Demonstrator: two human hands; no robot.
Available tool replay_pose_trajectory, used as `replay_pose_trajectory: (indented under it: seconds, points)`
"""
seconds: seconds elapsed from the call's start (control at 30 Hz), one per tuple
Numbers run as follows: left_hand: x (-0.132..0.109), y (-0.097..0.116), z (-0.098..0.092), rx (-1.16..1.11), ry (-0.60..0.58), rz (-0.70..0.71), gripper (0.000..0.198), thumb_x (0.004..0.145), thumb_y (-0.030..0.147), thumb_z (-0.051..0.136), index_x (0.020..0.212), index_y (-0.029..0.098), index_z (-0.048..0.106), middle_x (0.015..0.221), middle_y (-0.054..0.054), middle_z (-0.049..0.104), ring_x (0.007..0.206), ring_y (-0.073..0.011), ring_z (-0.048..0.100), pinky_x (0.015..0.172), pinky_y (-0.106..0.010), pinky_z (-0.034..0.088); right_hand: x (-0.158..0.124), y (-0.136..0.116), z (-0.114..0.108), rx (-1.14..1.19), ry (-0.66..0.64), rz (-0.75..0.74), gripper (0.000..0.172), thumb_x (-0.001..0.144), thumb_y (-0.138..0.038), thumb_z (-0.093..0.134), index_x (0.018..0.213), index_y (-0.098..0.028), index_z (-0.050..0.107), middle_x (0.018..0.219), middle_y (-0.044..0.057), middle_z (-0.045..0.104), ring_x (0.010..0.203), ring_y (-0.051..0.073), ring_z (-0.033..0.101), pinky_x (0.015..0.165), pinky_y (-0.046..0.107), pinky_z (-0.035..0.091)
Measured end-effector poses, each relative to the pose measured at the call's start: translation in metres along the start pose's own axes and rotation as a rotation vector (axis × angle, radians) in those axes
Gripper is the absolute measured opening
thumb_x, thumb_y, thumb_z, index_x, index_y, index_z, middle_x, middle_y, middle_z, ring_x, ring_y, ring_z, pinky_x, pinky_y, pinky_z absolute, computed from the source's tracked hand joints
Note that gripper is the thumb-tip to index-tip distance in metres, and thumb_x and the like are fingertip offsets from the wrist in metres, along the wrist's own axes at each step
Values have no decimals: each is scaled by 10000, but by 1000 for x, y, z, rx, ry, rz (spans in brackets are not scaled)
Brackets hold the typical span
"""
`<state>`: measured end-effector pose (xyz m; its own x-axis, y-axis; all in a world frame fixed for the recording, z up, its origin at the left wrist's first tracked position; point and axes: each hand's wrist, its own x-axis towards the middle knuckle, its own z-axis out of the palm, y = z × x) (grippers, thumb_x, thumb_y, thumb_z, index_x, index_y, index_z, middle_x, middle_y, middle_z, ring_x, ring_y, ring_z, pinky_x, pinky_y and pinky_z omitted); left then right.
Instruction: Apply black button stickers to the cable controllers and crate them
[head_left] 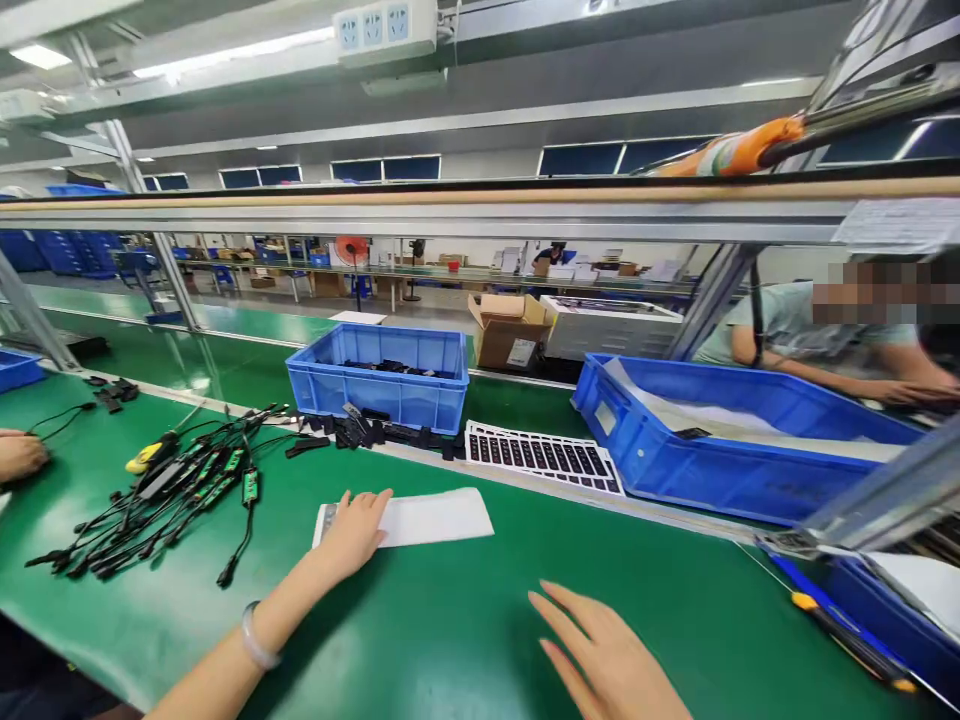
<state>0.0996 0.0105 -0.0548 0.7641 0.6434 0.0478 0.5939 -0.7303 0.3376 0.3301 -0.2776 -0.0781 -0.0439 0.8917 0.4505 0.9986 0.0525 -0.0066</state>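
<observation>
My left hand rests on the left end of a white sheet that lies on the green table. Its fingers are bent over a grey printed part of the sheet, and whether they pinch it is hidden. My right hand hovers over the table at the lower right, fingers spread, with nothing in it. Behind the sheet, a white-edged card with rows of black pieces lies along the table's back edge. To the left is a pile of black cables with green circuit boards.
A blue bin holding dark parts stands behind the table edge; a larger blue bin sits at right. A yellow-handled tool lies by the cables. Another person's hand is at far left, and a person sits beyond the right bin.
</observation>
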Motion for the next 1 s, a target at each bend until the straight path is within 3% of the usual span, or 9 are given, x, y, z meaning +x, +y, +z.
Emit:
replay_pose_trajectory:
  seconds: [0.1, 0.17, 0.23, 0.37, 0.5, 0.63, 0.77, 0.87, 1.0]
  points:
    - [3, 42, 18, 39, -86, 190, 589, 807, 112, 586, 1367, 208, 432, 1382, -122, 548, 1317, -272, 453, 1153, -522, 210, 51, -32, 13, -142, -22, -31, 359, 908, -162, 487, 1252, -156, 588, 1255, 165, 633, 1109, 292, 611, 954, 465, 491]
    - [3, 63, 23, 55, -107, 287, 585, 842, 177, 598, 1392, 223, 403, 1452, -107, 481, 1366, -255, 393, 1172, -508, 185, 64, -43, 26, -190, -94, 11, 415, 899, -179, 516, 1310, -127, 542, 1353, 199, 560, 1193, 333, 556, 1005, 515, 444]
    - [0, 71, 23, 75, -96, 333, 533, 877, 228, 571, 1385, 215, 409, 1474, -121, 448, 1381, -264, 370, 1171, -523, 189, 64, -46, 37, -218, -168, 74, 470, 905, -213, 527, 1361, -107, 495, 1428, 218, 481, 1249, 369, 508, 1022, 545, 424]
    - [-6, 53, 18, 121, -72, 301, 417, 879, 181, 514, 1293, 140, 490, 1416, -210, 482, 1342, -359, 416, 1084, -635, 298, 54, -39, 42, -211, -320, 164, 469, 930, -198, 473, 1386, -87, 473, 1417, 234, 487, 1246, 371, 514, 1012, 533, 443]
    - [-9, 34, 21, 106, -118, 342, 423, 894, 104, 424, 1308, 162, 488, 1456, -168, 460, 1372, -305, 392, 1091, -585, 343, 44, -23, 36, -147, -373, 181, 472, 924, -153, 437, 1392, -108, 473, 1423, 211, 490, 1284, 332, 490, 1052, 493, 421]
    - [-10, 41, 28, 98, -88, 395, 431, 883, 67, 419, 1275, 211, 523, 1310, -110, 593, 1300, -261, 477, 1135, -598, 261, 31, 2, 36, -148, -326, 227, 511, 838, -52, 441, 1328, -147, 551, 1407, 181, 517, 1305, 332, 466, 1094, 556, 341]
    - [-18, 56, 33, 58, -70, 525, 434, 852, 40, 446, 1235, 213, 553, 1224, -120, 600, 1241, -263, 519, 1126, -590, 289, 35, 19, 39, -69, -198, 356, 415, 848, -63, 410, 1178, -146, 648, 1238, 191, 614, 1128, 326, 588, 940, 503, 492]
    - [-25, 62, 32, 10, -83, 566, 465, 840, 40, 465, 1263, 223, 529, 1270, -118, 582, 1250, -267, 509, 1110, -557, 341, 49, 17, 46, 100, -96, 314, 341, 894, -136, 417, 1144, -182, 645, 1084, 142, 646, 972, 266, 637, 827, 413, 554]
    - [-32, 64, 28, -47, -124, 582, 499, 860, 94, 500, 1340, 228, 467, 1391, -120, 525, 1307, -267, 465, 1137, -498, 326, 52, 16, 73, 78, 65, 219, 324, 933, -259, 465, 1225, -209, 594, 1127, 132, 639, 1012, 273, 636, 825, 407, 558]
